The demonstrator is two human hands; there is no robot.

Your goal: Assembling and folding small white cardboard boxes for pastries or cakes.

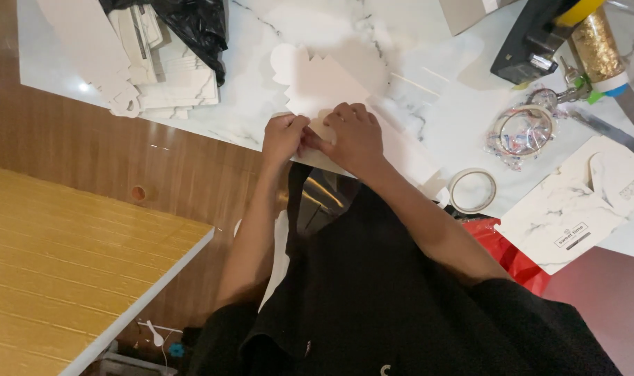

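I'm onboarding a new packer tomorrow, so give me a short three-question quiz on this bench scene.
1. True or false: both hands press on the white die-cut card sheet at the table's near edge.
2. Which lies nearest the right hand?
A. the roll of clear tape
B. the gold glitter roll
C. the black plastic bag
3. Fill in: the stack of flat white card blanks lies on the far-______ part of the marble table, as the camera sees it.

Key
1. True: the left hand and the right hand meet on the sheet.
2. A
3. left
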